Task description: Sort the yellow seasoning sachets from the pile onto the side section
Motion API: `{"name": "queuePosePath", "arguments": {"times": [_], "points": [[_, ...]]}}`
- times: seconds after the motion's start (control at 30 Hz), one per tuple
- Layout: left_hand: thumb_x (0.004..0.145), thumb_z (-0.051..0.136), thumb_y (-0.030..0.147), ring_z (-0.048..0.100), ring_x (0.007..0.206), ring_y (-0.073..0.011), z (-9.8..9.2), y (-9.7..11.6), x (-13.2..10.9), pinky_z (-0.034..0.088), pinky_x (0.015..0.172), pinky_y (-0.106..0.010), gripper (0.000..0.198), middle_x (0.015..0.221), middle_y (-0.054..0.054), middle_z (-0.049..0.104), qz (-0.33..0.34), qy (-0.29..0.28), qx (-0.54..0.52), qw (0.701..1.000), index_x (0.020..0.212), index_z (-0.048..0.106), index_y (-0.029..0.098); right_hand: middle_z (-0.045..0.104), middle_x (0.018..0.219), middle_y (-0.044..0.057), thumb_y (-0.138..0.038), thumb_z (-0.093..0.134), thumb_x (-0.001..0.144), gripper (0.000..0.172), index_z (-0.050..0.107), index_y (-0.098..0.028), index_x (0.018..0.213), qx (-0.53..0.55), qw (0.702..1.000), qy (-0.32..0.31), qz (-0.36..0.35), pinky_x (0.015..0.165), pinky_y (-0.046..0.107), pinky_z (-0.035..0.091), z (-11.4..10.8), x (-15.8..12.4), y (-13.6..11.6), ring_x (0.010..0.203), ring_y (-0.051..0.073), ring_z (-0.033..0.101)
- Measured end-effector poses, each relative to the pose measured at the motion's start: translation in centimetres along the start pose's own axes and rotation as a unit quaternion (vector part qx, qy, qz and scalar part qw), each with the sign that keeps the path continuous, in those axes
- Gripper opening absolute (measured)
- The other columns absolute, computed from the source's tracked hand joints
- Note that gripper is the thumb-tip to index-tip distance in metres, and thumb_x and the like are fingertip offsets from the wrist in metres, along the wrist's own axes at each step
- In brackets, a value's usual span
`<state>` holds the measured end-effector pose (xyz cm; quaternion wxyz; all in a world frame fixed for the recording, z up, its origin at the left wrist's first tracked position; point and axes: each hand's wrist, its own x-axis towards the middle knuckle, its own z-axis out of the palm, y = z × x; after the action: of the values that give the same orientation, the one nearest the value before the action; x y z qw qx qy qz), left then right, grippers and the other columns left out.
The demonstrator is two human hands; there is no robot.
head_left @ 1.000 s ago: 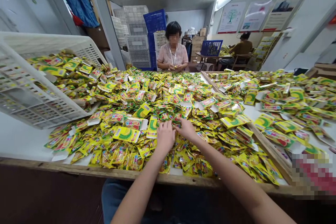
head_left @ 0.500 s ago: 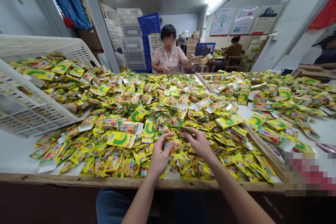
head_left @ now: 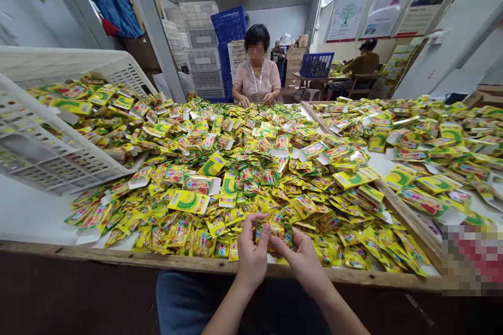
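Before you, sachets (head_left: pixel 236 167) heap across the table (head_left: pixel 27 204); tipped crate (head_left: pixel 43 152) on your left, co-worker (head_left: pixel 257 76) opposite, stacked crates (head_left: pixel 200 47) behind.

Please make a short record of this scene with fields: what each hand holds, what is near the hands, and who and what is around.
Left hand: holds a yellow foil sachet
Right hand: holds the same sachet
Near hands: heap of sachets; flat printed card box
Surface: wooden-edged table
Left side: tilted white plastic crate with sachets in it
Across table: co-worker
Behind: blue plastic crate
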<state>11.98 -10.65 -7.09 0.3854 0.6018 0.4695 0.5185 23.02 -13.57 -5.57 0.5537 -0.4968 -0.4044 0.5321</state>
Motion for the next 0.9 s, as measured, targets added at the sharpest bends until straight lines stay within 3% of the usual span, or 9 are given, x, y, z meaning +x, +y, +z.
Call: {"name": "queuePosePath", "arguments": {"times": [0.13, 0.23, 0.37, 0.5, 0.6, 0.7, 0.77, 0.83, 0.9], "points": [[0.092, 0.033, 0.028, 0.058, 0.072, -0.0166, -3.7, -0.1, 3.3, 0.048, 0.067, -0.027, 0.026, 0.079, -0.004, 0.062, 0.086, -0.022, 0.212, 0.973, 0.098, 0.056, 0.019, 0.074, 0.083, 0.009, -0.055, 0.077, 0.059, 0.048, 0.068, -0.015, 0.084, 0.007, 0.999, 0.045, 0.017, 0.066, 0.038, 0.058, -2.0, 0.1, -0.3, 0.076, 0.027, 0.069], [0.081, 0.039, 0.012, 0.057, 0.093, -0.0272, -8.7, -0.2, 6.2, 0.044, 0.085, -0.043, 0.029, 0.100, -0.012, 0.063, 0.107, 0.008, 0.376, 0.920, 0.100, 0.060, 0.016, 0.074, 0.083, 0.010, -0.053, 0.078, 0.058, 0.046, 0.068, -0.015, 0.082, -0.003, 0.997, 0.081, 0.013, 0.062, 0.036, 0.058, -3.8, 0.0, -0.7, 0.074, 0.027, 0.069], [0.066, 0.042, 0.001, 0.055, 0.100, -0.0377, -14.8, -1.2, 8.3, 0.042, 0.082, -0.053, 0.049, 0.114, -0.017, 0.061, 0.056, -0.038, 0.564, 0.823, 0.109, 0.061, 0.016, 0.074, 0.093, 0.011, -0.048, 0.077, 0.064, 0.042, 0.068, -0.015, 0.088, -0.034, 0.996, 0.076, 0.013, 0.064, 0.034, 0.057, -5.2, -0.5, -0.4, 0.082, 0.027, 0.068], [0.069, 0.043, 0.003, 0.055, 0.108, -0.0319, -17.6, -2.4, 9.3, 0.041, 0.091, -0.046, 0.045, 0.116, -0.012, 0.063, 0.063, -0.049, 0.568, 0.819, 0.107, 0.061, 0.020, 0.074, 0.084, 0.009, -0.050, 0.076, 0.064, 0.040, 0.069, -0.015, 0.084, -0.056, 0.996, 0.063, 0.019, 0.060, 0.032, 0.056, -4.8, -0.8, 0.3, 0.075, 0.026, 0.068], [0.082, 0.042, 0.019, 0.059, 0.100, -0.0268, -17.0, -2.1, 8.8, 0.043, 0.089, -0.040, 0.037, 0.108, -0.011, 0.066, 0.067, -0.001, 0.535, 0.842, 0.117, 0.053, 0.017, 0.074, 0.078, 0.007, -0.051, 0.076, 0.063, 0.039, 0.068, -0.016, 0.079, -0.066, 0.996, 0.060, 0.016, 0.056, 0.030, 0.055, -4.1, -0.6, 0.1, 0.068, 0.024, 0.068], [0.090, 0.035, 0.035, 0.062, 0.095, -0.0238, -13.9, -0.8, 6.6, 0.048, 0.082, -0.036, 0.045, 0.110, -0.013, 0.064, 0.065, 0.050, 0.385, 0.919, 0.128, 0.040, 0.013, 0.074, 0.078, 0.007, -0.051, 0.077, 0.061, 0.039, 0.068, -0.017, 0.078, -0.057, 0.995, 0.075, -0.015, 0.061, 0.031, 0.055, -3.5, -0.2, -1.0, 0.070, 0.024, 0.068], [0.091, 0.033, 0.039, 0.062, 0.098, -0.0224, -10.9, 0.3, 4.4, 0.048, 0.083, -0.035, 0.044, 0.114, -0.013, 0.063, 0.062, -0.030, 0.280, 0.957, 0.127, 0.042, 0.015, 0.074, 0.084, 0.008, -0.049, 0.077, 0.061, 0.038, 0.069, -0.018, 0.082, -0.045, 0.993, 0.094, -0.050, 0.069, 0.034, 0.056, -3.1, -0.1, -1.8, 0.077, 0.025, 0.068], [0.085, 0.047, 0.046, 0.062, 0.100, -0.0236, -8.0, 1.0, 2.3, 0.049, 0.085, -0.036, 0.049, 0.114, -0.012, 0.063, 0.053, -0.142, 0.236, 0.960, 0.124, 0.045, 0.018, 0.073, 0.088, 0.007, -0.045, 0.077, 0.063, 0.036, 0.068, -0.019, 0.087, -0.047, 0.988, 0.114, -0.096, 0.074, 0.035, 0.055, -2.7, -0.2, -2.3, 0.081, 0.024, 0.068], [0.067, 0.069, 0.051, 0.062, 0.099, -0.0266, -5.6, 1.2, 0.8, 0.049, 0.084, -0.037, 0.068, 0.112, -0.011, 0.064, 0.056, -0.179, 0.231, 0.955, 0.122, 0.045, 0.019, 0.071, 0.089, 0.006, -0.040, 0.074, 0.068, 0.031, 0.068, -0.021, 0.091, -0.068, 0.979, 0.123, -0.148, 0.072, 0.033, 0.055, -2.4, -0.5, -2.8, 0.079, 0.022, 0.067]]}}
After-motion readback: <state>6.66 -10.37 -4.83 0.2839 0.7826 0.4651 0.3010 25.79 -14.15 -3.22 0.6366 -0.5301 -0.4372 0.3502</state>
